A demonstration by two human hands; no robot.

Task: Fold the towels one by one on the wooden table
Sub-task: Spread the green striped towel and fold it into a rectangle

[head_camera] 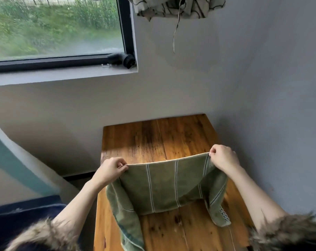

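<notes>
Towel held taut above bench

Green striped towel (164, 185) stretched above wooden bench (153, 138), far edge raised, side ends drooping onto the boards. Left hand (111, 169) pinching left corner; right hand (223, 157) pinching right corner. Window (63, 29) at upper left.

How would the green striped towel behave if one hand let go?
Likely floppy: the green striped towel sags between the left hand and right hand. The released side would probably drop onto the wooden table; it seems light, held by pinches.
</notes>
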